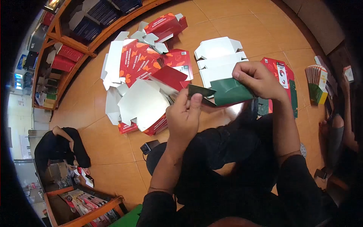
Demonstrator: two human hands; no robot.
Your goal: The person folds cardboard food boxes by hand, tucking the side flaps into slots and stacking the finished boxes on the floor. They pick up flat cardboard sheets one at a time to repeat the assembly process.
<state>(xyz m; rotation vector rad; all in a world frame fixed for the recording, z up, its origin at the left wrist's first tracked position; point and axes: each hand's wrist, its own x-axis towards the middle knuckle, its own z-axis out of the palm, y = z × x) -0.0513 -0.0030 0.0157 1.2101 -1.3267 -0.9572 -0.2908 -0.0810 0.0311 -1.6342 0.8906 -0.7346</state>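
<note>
A green cardboard box (231, 92) with a red underside hangs between my hands above the floor, partly folded. My left hand (184, 113) pinches a dark flap at its left end, thumb on top. Over the box's upper right edge, my right hand (259, 79) is closed with curled fingers. Just behind it lie flat white carton blanks (217, 55), inner side up. To the left rises a heap of red-and-white printed cartons (141, 62), some folded into shape and some loose. Red and green printed card (278, 75) lies beyond my right wrist, partly hidden by my arm.
Wooden shelves (92, 47) with stacked boxes run along the upper left. Another person (62, 145) bends over at the left. At the right edge, a person's arm and leg show near a fanned stack of cartons (315, 83). A small black device (150, 146) rests by my knee.
</note>
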